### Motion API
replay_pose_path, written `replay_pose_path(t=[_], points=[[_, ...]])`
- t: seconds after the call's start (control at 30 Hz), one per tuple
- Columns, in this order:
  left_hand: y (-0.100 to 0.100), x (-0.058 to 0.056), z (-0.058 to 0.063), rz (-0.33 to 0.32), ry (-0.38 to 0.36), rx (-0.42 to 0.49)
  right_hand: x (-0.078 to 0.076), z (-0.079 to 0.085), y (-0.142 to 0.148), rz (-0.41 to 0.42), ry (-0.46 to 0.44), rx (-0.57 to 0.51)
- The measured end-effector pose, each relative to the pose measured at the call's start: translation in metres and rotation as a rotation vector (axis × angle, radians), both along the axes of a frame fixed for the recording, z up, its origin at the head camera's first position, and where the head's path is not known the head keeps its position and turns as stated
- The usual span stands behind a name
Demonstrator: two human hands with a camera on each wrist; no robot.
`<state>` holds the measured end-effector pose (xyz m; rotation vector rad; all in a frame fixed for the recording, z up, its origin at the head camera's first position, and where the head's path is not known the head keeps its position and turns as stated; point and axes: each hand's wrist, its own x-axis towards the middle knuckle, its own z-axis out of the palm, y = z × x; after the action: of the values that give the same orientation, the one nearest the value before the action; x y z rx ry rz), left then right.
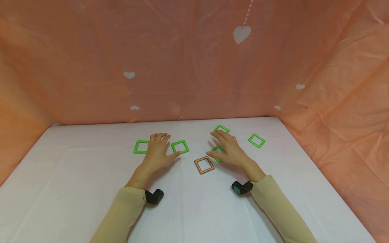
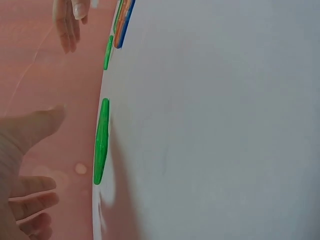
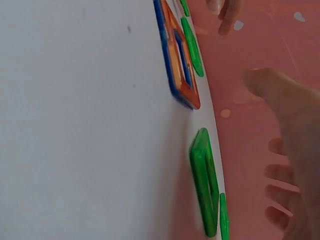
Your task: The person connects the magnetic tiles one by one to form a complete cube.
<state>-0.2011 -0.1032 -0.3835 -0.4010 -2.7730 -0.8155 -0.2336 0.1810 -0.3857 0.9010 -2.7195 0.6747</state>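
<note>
My left hand (image 1: 156, 153) hovers with loose, spread fingers between two green square magnetic tile frames. It partly covers the left frame (image 1: 135, 147), and its thumb tip overlaps the near edge of the other frame (image 1: 186, 146). To the right, my right hand (image 1: 229, 150) is held above the table with fingers apart and nothing in its grasp. Beneath it a green frame (image 1: 217, 147) is partly hidden, and its fingertips overlap a farther green frame (image 1: 224, 127). An orange square frame (image 1: 207, 171) lies near the right thumb; its lower edge looks blue in the right wrist view.
Another green frame (image 1: 254, 143) lies farther right. A white cloth (image 1: 182, 216) covers the table, and an orange curtain (image 1: 182, 67) with white hearts hangs along its back and sides. Each wrist carries a small black camera (image 1: 154, 196).
</note>
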Motion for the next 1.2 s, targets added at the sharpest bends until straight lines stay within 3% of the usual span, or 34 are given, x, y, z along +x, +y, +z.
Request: replay_pose_path(t=[0.1, 0.4, 1.2], points=[[0.000, -0.002, -0.002, -0.003, -0.001, 0.023, 0.002, 0.000, -0.002, 0.021, -0.045, -0.020], [0.004, -0.001, -0.002, -0.033, -0.125, 0.070, 0.008, -0.004, -0.005, 0.075, -0.115, -0.056], [0.008, -0.006, -0.006, -0.014, -0.192, -0.015, 0.018, -0.004, -0.014, 0.207, -0.161, 0.015]])
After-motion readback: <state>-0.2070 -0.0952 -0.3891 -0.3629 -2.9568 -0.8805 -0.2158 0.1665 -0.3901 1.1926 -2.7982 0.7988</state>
